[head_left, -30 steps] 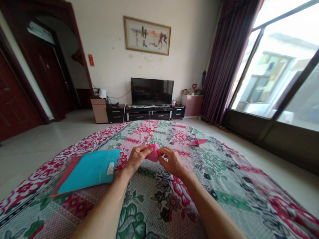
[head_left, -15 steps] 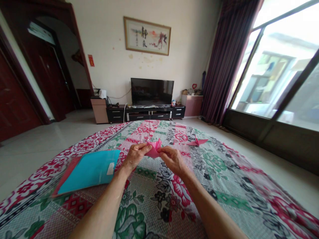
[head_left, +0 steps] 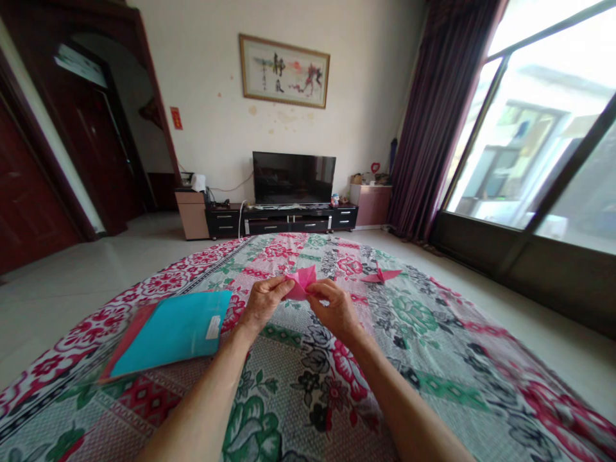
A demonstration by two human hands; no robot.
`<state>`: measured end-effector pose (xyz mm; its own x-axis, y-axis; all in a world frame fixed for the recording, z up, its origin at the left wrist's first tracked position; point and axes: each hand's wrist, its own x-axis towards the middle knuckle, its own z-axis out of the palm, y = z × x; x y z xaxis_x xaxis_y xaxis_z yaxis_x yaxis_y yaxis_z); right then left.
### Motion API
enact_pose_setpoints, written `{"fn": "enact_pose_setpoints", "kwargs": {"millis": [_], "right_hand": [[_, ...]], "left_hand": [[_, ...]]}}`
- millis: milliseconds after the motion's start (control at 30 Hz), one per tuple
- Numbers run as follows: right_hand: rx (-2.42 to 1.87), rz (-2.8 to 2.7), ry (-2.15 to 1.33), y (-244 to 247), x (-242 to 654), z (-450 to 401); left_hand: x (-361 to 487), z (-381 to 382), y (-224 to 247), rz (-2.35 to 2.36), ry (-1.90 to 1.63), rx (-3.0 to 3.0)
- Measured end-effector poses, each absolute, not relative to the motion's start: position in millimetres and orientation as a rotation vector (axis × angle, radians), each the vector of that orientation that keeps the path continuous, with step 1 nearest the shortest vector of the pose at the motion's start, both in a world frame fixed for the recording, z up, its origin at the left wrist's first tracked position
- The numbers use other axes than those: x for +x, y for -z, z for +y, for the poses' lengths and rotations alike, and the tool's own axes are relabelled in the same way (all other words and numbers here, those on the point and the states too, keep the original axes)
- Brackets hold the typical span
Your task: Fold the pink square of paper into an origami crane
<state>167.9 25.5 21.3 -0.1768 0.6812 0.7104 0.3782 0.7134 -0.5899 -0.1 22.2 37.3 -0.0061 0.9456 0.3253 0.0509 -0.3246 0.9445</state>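
Note:
Between both hands is a piece of folded pink paper (head_left: 301, 282), held above the cloth with a pointed flap standing up from its top. My left hand (head_left: 266, 299) pinches its left side between thumb and fingers. On the right edge, my right hand (head_left: 333, 305) closes thumb and fingertips on the paper. Some of the folds are hidden behind the fingers. Farther off to the right, a folded pink paper bird (head_left: 382, 276) rests on the tablecloth, apart from both hands.
A patterned tablecloth (head_left: 414, 359) covers the round table. To the left lies a clear packet of coloured paper (head_left: 173, 330), blue on top, with a white label. Beyond the table stand a television (head_left: 294, 178) and a low black cabinet (head_left: 269, 226).
The pink paper's upper flap has spread wider and tilts to the right. Both hands keep their pinch, with my right hand shifted only slightly.

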Motion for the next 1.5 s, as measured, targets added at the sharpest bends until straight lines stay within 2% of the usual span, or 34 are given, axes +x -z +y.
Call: {"fn": "enact_pose_setpoints", "kwargs": {"millis": [367,667,1000,1333,1500], "right_hand": [[-0.904,-1.810,-0.392,-23.8,166.4,24.2],[-0.960,-1.862,-0.176,-23.4,165.3,23.1],[-0.960,-1.860,-0.387,-25.0,160.9,20.0],[-1.004,-1.809,-0.247,-16.9,164.5,27.1],[-1.022,-1.827,-0.230,-17.8,163.4,26.7]], "left_hand": [[-0.3,22.6,-36.2,1.070,-1.418,1.518],[1.7,22.1,-37.2,1.089,-1.414,1.480],[0.9,25.7,-31.4,1.002,-1.371,1.388],[-3.1,23.7,-26.9,0.992,-1.154,1.393],[-0.9,25.0,-24.3,0.985,-1.175,1.358]]}}
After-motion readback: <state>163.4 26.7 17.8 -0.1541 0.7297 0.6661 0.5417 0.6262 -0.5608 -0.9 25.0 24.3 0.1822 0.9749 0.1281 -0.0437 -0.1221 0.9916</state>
